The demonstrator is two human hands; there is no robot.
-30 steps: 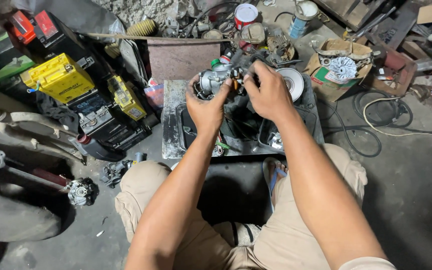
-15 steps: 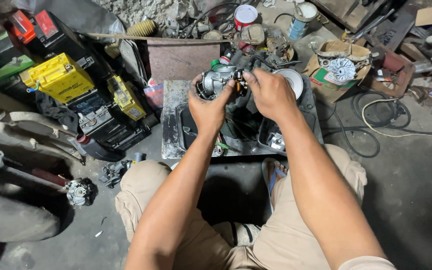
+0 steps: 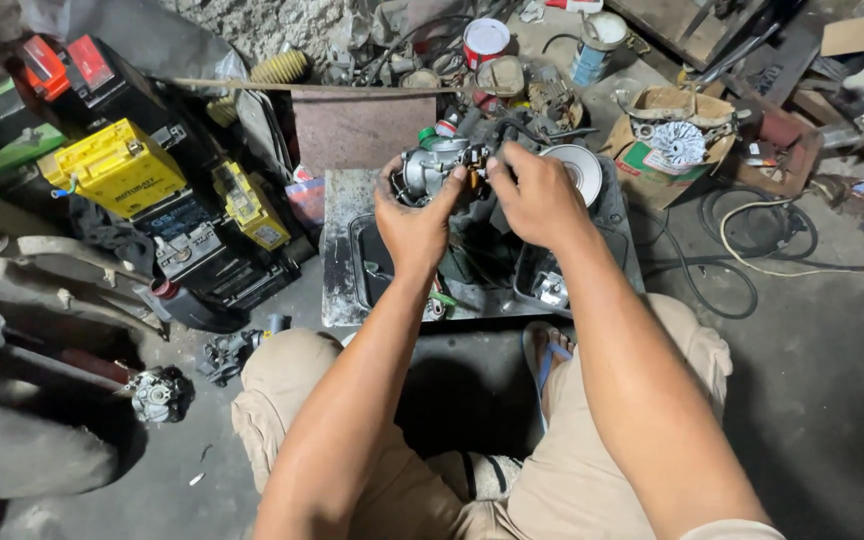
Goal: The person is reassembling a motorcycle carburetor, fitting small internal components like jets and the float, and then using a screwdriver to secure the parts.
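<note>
Head view, upper middle of the frame: the left hand (image 3: pixel 414 222) has its grip wrapped around a small grey metal carburetor (image 3: pixel 430 168), held over a dark tray (image 3: pixel 344 262) of parts. The right hand (image 3: pixel 539 196) pinches a small piece at the carburetor's right side, fingertips pressed together. A yellow battery (image 3: pixel 115 166) sits at upper left, a coiled cable (image 3: pixel 752 255) at right.

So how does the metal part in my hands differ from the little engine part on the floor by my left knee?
The carburetor-like metal part is held up in the left hand, with the right hand at its side; the small engine part lies alone on the floor. The held one looks brighter silver; the floor one is darker and grimier. Both are small metal castings.
</note>
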